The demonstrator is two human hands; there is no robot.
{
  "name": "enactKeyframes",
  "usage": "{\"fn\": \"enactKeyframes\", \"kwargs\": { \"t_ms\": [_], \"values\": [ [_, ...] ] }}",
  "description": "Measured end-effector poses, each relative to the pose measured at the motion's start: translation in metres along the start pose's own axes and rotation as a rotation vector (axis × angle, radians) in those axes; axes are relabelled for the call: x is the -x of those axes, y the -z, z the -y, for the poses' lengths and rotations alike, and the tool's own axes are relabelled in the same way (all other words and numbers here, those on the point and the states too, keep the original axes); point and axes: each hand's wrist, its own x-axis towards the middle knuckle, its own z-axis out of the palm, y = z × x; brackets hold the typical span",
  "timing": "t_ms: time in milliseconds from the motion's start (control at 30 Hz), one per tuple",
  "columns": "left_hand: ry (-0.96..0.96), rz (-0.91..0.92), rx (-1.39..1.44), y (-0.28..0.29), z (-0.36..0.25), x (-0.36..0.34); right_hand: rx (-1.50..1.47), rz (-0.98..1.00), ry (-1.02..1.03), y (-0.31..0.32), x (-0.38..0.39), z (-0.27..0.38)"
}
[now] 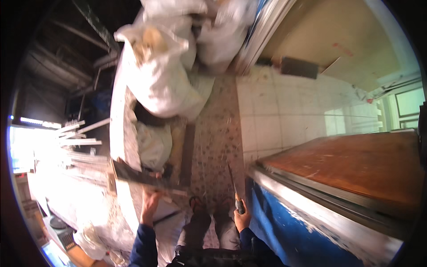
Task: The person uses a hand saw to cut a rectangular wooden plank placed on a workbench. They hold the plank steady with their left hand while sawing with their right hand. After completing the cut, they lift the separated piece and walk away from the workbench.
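Note:
My left hand (151, 202) is raised at the left, its fingers closed around the underside of a dark wooden board (135, 174). The board slants down to the right, with a paler edge; blur hides its detail. Low beside my right leg, my right hand (242, 219) grips the black and orange handle of a hand tool (240, 205). Its long, thin, dark blade points away from me and tapers toward the tip. Whether this is a saw seen edge-on or another bladed tool, I cannot tell.
Stuffed white sacks (164, 80) stand ahead on the left. To the right is a blue-sided counter (275, 222) with a reddish-brown wooden top (347, 164). Pale strips of material (80, 141) lie at the left. A speckled floor (216, 129) meets white tiles (284, 109).

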Motion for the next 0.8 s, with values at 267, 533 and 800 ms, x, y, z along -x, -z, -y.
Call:
{"fn": "enactKeyframes", "kwargs": {
  "t_ms": [267,533,800],
  "values": [
    [0.134,0.083,-0.069,0.013,-0.187,0.085,-0.109,-0.077,-0.018,0.047,-0.095,0.107],
    [0.083,0.252,-0.571,-0.124,-0.236,-0.02,0.097,0.194,-0.207,0.088,-0.267,0.165],
    [-0.096,0.443,-1.245,-0.296,-0.336,-0.158,-0.185,0.22,-0.454,0.193,-0.415,0.189]
  ]
}}
